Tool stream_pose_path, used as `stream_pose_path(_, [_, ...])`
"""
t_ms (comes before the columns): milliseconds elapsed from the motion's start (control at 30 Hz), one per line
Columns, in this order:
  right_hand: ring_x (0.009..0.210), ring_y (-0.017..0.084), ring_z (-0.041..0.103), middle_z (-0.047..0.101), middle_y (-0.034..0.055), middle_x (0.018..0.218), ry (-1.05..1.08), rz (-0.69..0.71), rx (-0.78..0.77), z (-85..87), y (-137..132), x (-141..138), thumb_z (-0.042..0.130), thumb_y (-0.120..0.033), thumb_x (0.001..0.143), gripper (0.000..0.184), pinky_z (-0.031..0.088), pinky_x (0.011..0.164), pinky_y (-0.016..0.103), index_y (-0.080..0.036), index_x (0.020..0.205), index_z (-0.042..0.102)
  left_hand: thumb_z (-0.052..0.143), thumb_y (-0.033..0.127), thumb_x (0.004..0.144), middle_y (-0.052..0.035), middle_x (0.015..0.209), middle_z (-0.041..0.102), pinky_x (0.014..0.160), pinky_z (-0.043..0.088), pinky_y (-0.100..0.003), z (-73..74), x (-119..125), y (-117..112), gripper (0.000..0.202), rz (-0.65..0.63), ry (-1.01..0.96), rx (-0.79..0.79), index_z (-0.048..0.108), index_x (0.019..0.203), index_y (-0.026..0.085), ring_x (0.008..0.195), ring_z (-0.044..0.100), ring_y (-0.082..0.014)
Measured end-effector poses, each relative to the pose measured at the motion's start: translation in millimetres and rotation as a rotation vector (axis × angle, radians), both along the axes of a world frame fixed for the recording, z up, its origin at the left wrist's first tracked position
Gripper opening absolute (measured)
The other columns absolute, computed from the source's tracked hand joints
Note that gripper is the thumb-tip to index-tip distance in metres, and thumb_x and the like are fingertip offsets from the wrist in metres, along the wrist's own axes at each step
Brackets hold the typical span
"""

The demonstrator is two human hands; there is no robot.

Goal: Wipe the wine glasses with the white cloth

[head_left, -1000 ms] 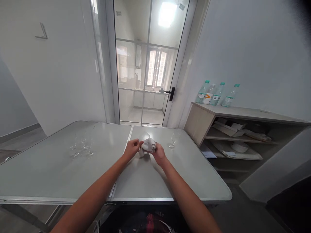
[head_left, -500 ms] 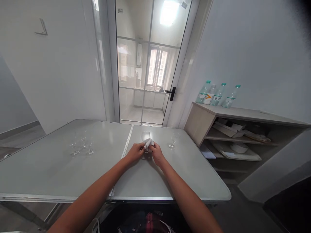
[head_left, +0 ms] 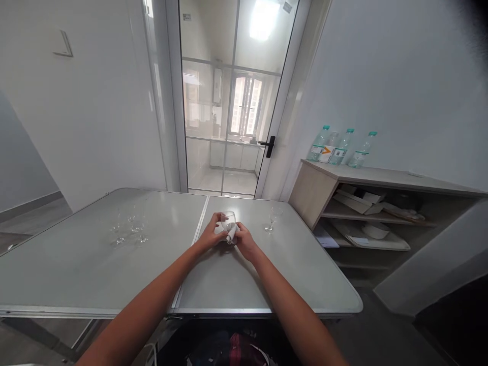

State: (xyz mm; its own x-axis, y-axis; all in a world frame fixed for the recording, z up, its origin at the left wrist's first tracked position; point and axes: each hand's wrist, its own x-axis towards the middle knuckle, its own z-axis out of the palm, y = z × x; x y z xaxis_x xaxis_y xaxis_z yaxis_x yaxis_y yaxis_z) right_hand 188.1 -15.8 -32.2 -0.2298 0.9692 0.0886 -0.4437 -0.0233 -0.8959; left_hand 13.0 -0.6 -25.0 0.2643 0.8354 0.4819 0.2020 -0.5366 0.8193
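Observation:
A clear stemmed wine glass (head_left: 228, 218) stands in front of me near the far side of the table, its stem mostly hidden. My left hand (head_left: 211, 234) is closed around the left side of its bowl, fingers behind and thumb low in front. A crumpled white cloth (head_left: 231, 234), perhaps a paper tissue, is wrapped at the lower bowl and stem. On the right side, my right hand (head_left: 244, 239) pinches this cloth against the glass. Another stemmed glass (head_left: 272, 218) stands upright a short way to the right, touched by neither hand.
Several clear stemmed glasses (head_left: 131, 229) form a group on the left part of the grey table (head_left: 152, 274). A metal seam divides the tabletop. Behind is a glass door (head_left: 244, 101). Plastic bottles (head_left: 340, 147) stand on a wooden shelf unit (head_left: 316, 193) at right.
My left hand has moved up from the cloth at the stem to the side of the bowl, its fingers now spread behind the glass. My right hand stays at the cloth.

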Motion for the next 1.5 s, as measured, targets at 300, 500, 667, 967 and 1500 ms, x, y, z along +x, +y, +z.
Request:
stream_pose_path(300, [0.071, 0.017, 0.058, 0.071, 0.0015, 0.088, 0.015, 0.195, -0.001, 13.9, -13.6, 1.7, 0.071, -0.031, 0.074, 0.039, 0.042, 0.063, 0.027, -0.023, 0.112, 0.068, 0.07, 0.057, 0.087, -0.0116, 0.123, 0.071, 0.095, 0.053, -0.037, -11.8, 16.0, 1.3, 0.054, -0.147, -0.269, -0.169, 0.056, 0.125, 0.021, 0.115, 0.068, -0.026])
stream_pose_path(500, [0.081, 0.019, 0.06, 0.072, 0.0017, 0.095, -0.194, 0.071, 0.17, 3.0, -5.2, -0.5, 0.083, -0.041, 0.074, 0.046, 0.045, 0.074, 0.028, -0.023, 0.114, 0.068, 0.077, 0.058, 0.081, -0.0112, 0.113, 0.075, 0.097, 0.053, -0.04, -11.8, 14.2, 3.8, 0.055, -0.006, -0.3, -0.143, 0.057, 0.117, 0.021, 0.111, 0.071, -0.0266])
stream_pose_path(667, [0.072, 0.017, 0.05, 0.065, -0.0016, 0.076, -0.561, -0.149, 0.372, -7.5, 2.7, -3.5, 0.076, -0.035, 0.079, 0.018, 0.041, 0.072, 0.029, -0.022, 0.089, 0.069, 0.087, 0.048, 0.072, -0.0098, 0.104, 0.078, 0.104, 0.047, -0.044, -11.4, 11.5, 5.1, 0.056, 0.221, -0.218, -0.08, 0.057, 0.111, 0.022, 0.107, 0.072, -0.0265])
stream_pose_path(967, [0.074, 0.02, 0.061, 0.068, 0.0029, 0.083, -0.071, 0.376, -0.036, -1.1, -5.1, 0.2, 0.087, -0.048, 0.065, 0.045, 0.049, 0.072, 0.034, -0.018, 0.093, 0.068, 0.08, 0.058, 0.078, -0.0103, 0.1, 0.078, 0.076, 0.056, -0.036, -9.1, 2.6, 6.9, 0.056, -0.139, -0.437, -0.277, 0.057, 0.111, 0.019, 0.084, 0.075, -0.0247])
stream_pose_path(1500, [0.07, 0.017, 0.049, 0.061, -0.0002, 0.072, -0.341, -0.057, 0.212, -14.7, 7.7, -6.7, 0.076, -0.057, 0.077, 0.039, 0.038, 0.068, 0.028, -0.019, 0.083, 0.067, 0.083, 0.056, 0.074, -0.0128, 0.105, 0.079, 0.073, 0.056, -0.034, -9.4, 4.5, 10.6, 0.056, 0.11, -0.394, -0.275, 0.059, 0.109, 0.019, 0.085, 0.075, -0.0237])
